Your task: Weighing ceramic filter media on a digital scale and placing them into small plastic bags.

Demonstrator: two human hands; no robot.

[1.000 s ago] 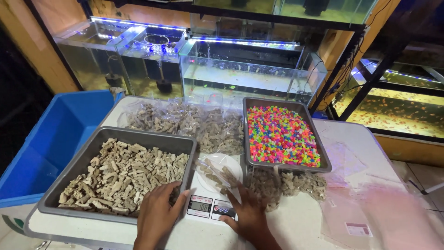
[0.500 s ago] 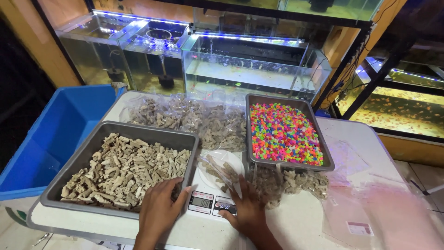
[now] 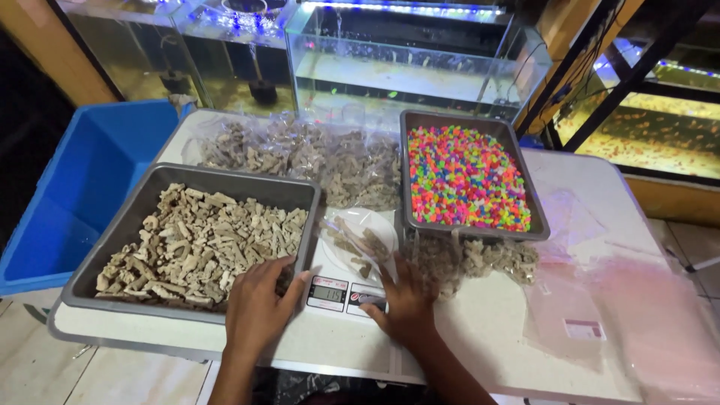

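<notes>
My left hand (image 3: 259,307) rests flat at the near right corner of a grey tray (image 3: 112,247) full of beige coral rubble pieces (image 3: 195,244), fingers spread and holding nothing. My right hand (image 3: 401,300) lies palm down on the front of a small white kitchen scale (image 3: 341,289), fingertips by its buttons. A clear plastic bag with a few rubble pieces (image 3: 360,244) sits on the scale's platform.
A second grey tray of bright multicoloured gravel (image 3: 465,176) stands at the back right. Filled clear bags of rubble (image 3: 315,154) lie behind and right of the scale. Empty plastic bags (image 3: 600,300) lie at right. A blue tub (image 3: 82,187) is left; aquariums (image 3: 405,67) behind.
The view has shifted down and closer. Both hands stay at the scale's front edge, with the left hand now reaching onto the rubble tray's corner.
</notes>
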